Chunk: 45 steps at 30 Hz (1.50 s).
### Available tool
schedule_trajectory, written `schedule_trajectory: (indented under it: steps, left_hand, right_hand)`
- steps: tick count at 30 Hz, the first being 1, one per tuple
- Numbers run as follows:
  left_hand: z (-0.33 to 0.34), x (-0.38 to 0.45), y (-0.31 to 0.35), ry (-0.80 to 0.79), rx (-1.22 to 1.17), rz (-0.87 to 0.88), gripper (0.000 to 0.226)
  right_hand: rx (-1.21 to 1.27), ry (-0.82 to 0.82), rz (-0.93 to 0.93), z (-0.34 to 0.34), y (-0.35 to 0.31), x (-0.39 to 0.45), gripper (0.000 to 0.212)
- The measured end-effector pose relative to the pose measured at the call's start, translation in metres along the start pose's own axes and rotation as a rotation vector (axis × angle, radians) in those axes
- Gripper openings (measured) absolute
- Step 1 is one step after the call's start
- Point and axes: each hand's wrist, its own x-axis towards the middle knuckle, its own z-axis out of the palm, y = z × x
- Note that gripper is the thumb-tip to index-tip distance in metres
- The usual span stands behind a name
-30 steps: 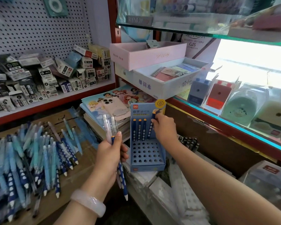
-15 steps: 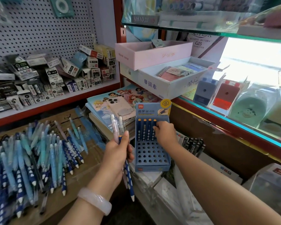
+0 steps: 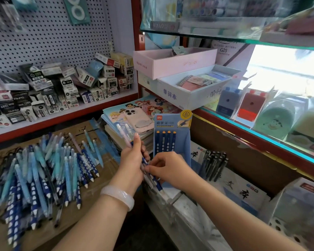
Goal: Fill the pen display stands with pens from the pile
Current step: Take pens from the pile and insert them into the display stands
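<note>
A blue pen display stand (image 3: 172, 124) stands upright at centre, with several dark blue pens (image 3: 166, 142) in its back row. My left hand (image 3: 132, 158) is shut around a small bunch of pens (image 3: 124, 133), tips pointing down. My right hand (image 3: 168, 169) is in front of the stand's lower part and pinches a dark blue pen (image 3: 157, 183) in that bunch. The stand's hole tray is hidden behind my hands. A large pile of blue pens (image 3: 43, 171) lies on cardboard at the left.
A stack of colouring books with a pink phone (image 3: 138, 118) lies behind the stand. Black pens (image 3: 213, 163) stand to its right. Boxes of refills (image 3: 62, 87) fill the left shelf. A glass counter (image 3: 261, 138) with sharpeners runs along the right.
My right hand left the pens in the stand's back row, came down and took hold of a pen in my left hand's bunch. The left hand stayed beside the stand.
</note>
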Motion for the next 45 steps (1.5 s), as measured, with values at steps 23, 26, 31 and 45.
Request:
schedule_trajectory:
  steps: [23, 26, 31, 45]
  left_hand:
    - [-0.021, 0.020, -0.014, 0.070, 0.160, 0.138, 0.031]
    - [-0.021, 0.020, -0.013, 0.059, 0.171, 0.135, 0.031]
    - [-0.019, 0.018, -0.012, 0.029, 0.176, 0.142, 0.032]
    - [-0.018, 0.015, -0.011, 0.014, 0.181, 0.135, 0.032]
  right_hand:
    - [0.105, 0.461, 0.123, -0.063, 0.049, 0.059, 0.015]
    - [-0.024, 0.540, 0.094, -0.060, 0.053, 0.063, 0.007]
    - [-0.257, 0.490, 0.121, -0.057, 0.057, 0.066, 0.014]
    - [-0.384, 0.330, 0.199, -0.054, 0.054, 0.074, 0.023]
